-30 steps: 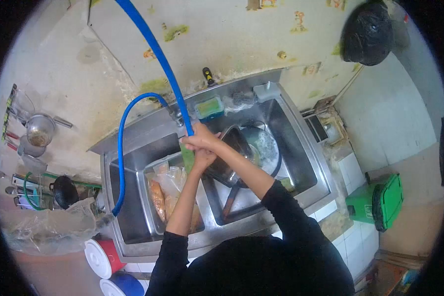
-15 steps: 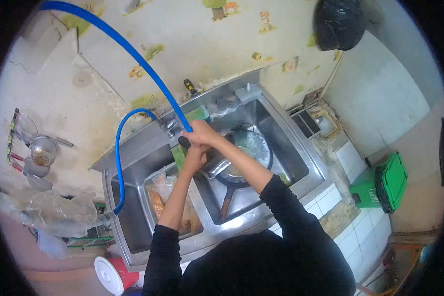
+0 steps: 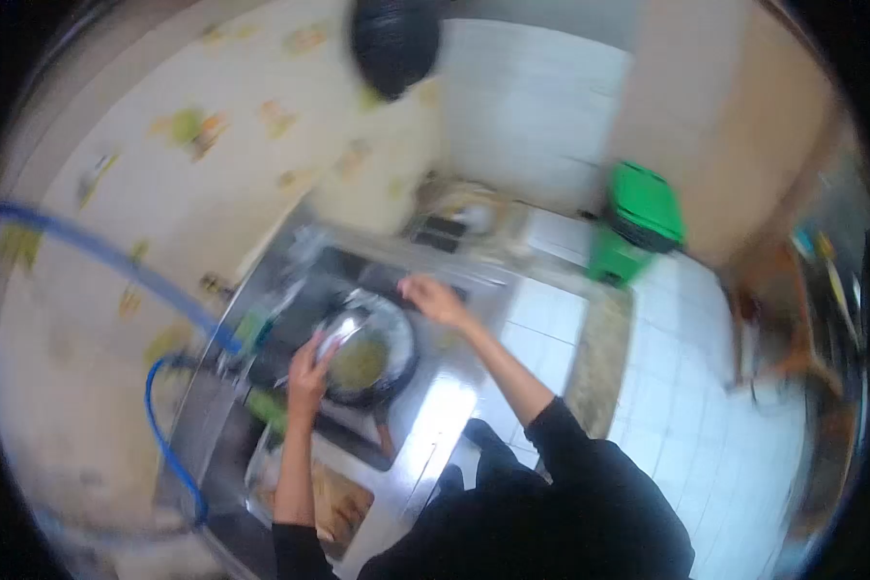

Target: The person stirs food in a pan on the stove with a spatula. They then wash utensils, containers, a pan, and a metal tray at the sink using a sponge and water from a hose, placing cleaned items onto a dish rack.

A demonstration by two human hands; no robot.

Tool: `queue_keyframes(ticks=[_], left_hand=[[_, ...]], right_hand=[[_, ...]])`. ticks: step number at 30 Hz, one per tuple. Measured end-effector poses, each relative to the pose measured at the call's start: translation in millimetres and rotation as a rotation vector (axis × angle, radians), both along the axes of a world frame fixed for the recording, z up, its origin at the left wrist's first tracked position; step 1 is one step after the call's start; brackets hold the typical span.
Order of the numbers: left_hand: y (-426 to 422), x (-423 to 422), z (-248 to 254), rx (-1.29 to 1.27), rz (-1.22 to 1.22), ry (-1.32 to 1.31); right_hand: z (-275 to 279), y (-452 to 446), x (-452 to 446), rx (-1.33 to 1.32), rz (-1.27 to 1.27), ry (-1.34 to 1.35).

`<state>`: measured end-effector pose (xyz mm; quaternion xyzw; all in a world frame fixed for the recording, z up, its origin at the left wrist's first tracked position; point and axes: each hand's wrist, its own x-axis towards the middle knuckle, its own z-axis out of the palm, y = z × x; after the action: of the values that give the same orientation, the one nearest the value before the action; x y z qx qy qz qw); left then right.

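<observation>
My left hand (image 3: 307, 375) is at the near-left side of a dark frying pan (image 3: 408, 372) in the sink basin. Its fingers close on the edge of a shiny metal vessel (image 3: 346, 333), blurred, whose exact kind I cannot make out. Cloudy, greenish-looking liquid shows inside the pan, and the brown pan handle (image 3: 385, 437) points toward me. Over the basin's right side, my right hand (image 3: 437, 300) is raised, apart from the pan. Motion smears its fingers, and nothing is plainly visible in them.
A blue hose (image 3: 116, 259) arches in from the left to the tap area. A plastic tray (image 3: 331, 464) with brownish contents sits in the other basin. A green bin (image 3: 638, 217) stands on the tiled floor, and a black bag (image 3: 394, 43) hangs on the wall.
My view has swung to the right. My hands, together at the hose end before, are now apart: the right has let go of the hose, the left is at the metal vessel.
</observation>
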<state>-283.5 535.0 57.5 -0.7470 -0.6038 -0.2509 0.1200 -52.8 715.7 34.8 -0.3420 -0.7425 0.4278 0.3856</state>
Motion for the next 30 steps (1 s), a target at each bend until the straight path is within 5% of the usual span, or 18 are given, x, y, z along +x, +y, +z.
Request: queue_keyframes(ticks=[6,10,12,14,15,16,17,18,20,21,22,23,25,27,28,29,30], left_hand=[[-9,12,21,0.088,-0.126,0.093],[-12,13,24,0.086,-0.124,0.121],[-14,28,34,0.095,-0.174,0.145],[-5,16,28,0.161,-0.232,0.197],[-3,20,26,0.248,-0.213,0.178],[0,24,24,0.333,-0.194,0.156],[0,30,27,0.391,-0.194,0.138],[2,45,29,0.452,-0.182,0.121],[0,77,34,0.592,-0.137,0.047],[5,99,43,0.648,-0.11,-0.012],[3,120,45,0.707,-0.077,-0.083],[1,141,48,0.756,-0.039,-0.163],[9,163,36,0.755,0.057,-0.219],[39,172,18,0.78,0.256,-0.332],[57,178,7,0.793,0.357,-0.389],[71,186,-6,0.801,0.463,-0.445],[79,201,-20,0.805,0.569,-0.501]], right_hand=[[-108,-142,195,-0.19,-0.433,-0.015],[-162,-268,316,-0.586,-0.715,0.079],[-215,-335,378,-0.458,-0.885,-0.404],[-243,-412,408,-0.645,-1.122,-0.321],[-262,-450,434,-0.693,-1.117,-0.558],[-272,-487,434,-0.788,-1.398,-0.39],[-339,-538,456,-0.75,-1.254,-0.445],[-334,-575,467,-0.779,-0.867,-1.103],[-401,-665,476,-1.082,-0.955,-1.06],[-488,-724,481,-1.26,-1.305,-0.901],[-474,-754,488,-1.665,-1.507,0.168],[-520,-803,489,-1.516,-1.591,0.365],[-387,-825,479,-1.152,-0.939,-0.65],[-414,-856,488,-1.607,-1.694,-0.024],[-371,-838,494,-1.651,-2.083,0.364],[-375,-843,514,-1.654,-2.082,0.353],[-390,-852,533,-1.477,-1.616,-0.416]])
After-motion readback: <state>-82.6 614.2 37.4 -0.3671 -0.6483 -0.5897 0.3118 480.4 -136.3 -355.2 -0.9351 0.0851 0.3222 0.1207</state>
